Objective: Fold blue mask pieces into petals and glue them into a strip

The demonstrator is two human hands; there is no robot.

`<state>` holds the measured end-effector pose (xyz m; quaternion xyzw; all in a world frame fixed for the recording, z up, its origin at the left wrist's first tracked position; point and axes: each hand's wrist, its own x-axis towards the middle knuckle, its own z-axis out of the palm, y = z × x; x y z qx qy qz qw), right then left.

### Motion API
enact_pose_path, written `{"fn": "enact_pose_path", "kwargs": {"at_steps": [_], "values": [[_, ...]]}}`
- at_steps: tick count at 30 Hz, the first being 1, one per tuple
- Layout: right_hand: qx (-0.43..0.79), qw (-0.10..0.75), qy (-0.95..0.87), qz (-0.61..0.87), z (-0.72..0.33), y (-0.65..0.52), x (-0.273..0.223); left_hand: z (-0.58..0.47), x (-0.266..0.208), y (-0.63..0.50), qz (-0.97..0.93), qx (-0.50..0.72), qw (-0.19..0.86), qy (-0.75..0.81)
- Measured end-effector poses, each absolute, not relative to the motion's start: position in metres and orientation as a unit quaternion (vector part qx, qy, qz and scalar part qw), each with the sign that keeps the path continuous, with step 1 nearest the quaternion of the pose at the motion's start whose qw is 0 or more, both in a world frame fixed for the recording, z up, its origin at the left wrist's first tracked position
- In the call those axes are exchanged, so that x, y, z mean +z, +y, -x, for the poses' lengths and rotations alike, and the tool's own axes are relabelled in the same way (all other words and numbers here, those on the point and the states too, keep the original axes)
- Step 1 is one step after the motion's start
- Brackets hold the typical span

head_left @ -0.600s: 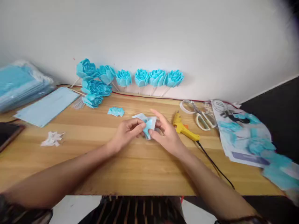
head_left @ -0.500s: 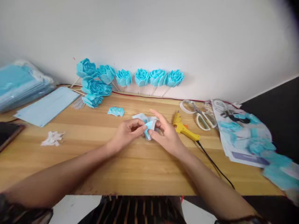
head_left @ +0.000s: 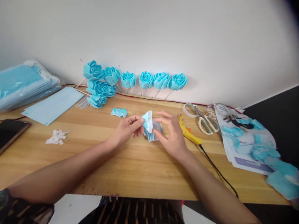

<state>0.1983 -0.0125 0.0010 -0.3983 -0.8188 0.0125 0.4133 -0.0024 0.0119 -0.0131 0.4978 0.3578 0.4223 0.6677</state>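
My left hand [head_left: 129, 129] pinches a folded light-blue fabric piece [head_left: 146, 122] with a white edge between thumb and fingers. To its right, my right hand [head_left: 171, 133] is open, thumb and fingers apart, with the thumb close to the piece's white edge. Whether that thumb touches it I cannot tell. More thin blue and whitish pieces [head_left: 157, 126] show behind and under the held one, partly hidden by my hands. A small folded blue strip [head_left: 119, 112] lies on the wooden table just beyond my left hand.
Blue fabric roses [head_left: 146, 80] on sticks lean against the wall. A yellow glue gun [head_left: 191, 136], scissors [head_left: 205, 121] and a tape roll [head_left: 187, 109] lie right. Left are flat blue sheets [head_left: 53, 104], white scraps [head_left: 56, 137] and a phone [head_left: 11, 132]. Blue pieces cover a paper [head_left: 245, 161] far right.
My right fingers have come away from the folded piece and spread. The piece now stands more upright in my left hand. The whole view has shifted slightly.
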Motion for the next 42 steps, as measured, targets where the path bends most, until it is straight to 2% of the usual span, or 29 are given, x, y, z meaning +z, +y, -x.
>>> {"fn": "enact_pose_path", "kwargs": {"at_steps": [7,20,25,28,32,36,42], "values": [[-0.059,0.395,-0.85,0.344,-0.1972,-0.0118,0.003,0.0015,-0.0119,0.0092,-0.506,0.401,0.674,0.36],[-0.029,0.413,-0.846,0.335,-0.1994,-0.0102,0.0017,0.0008,-0.0083,0.0094,-0.543,0.371,0.665,0.353],[0.024,0.422,-0.839,0.344,-0.1989,-0.0112,0.0005,0.0014,-0.005,0.0101,-0.551,0.377,0.652,0.358],[0.07,0.438,-0.804,0.396,-0.1965,-0.0139,0.0001,0.0012,-0.0056,0.0104,-0.554,0.378,0.648,0.362],[0.207,0.436,-0.738,0.471,-0.194,-0.0164,-0.0009,0.0009,-0.0091,0.0101,-0.559,0.379,0.642,0.364],[0.323,0.434,-0.69,0.481,-0.1938,-0.0159,-0.0022,0.0009,-0.0108,0.0092,-0.565,0.373,0.64,0.363],[0.374,0.445,-0.665,0.468,-0.194,-0.0151,-0.0043,0.0007,-0.0111,0.0089,-0.567,0.366,0.646,0.357]]}}
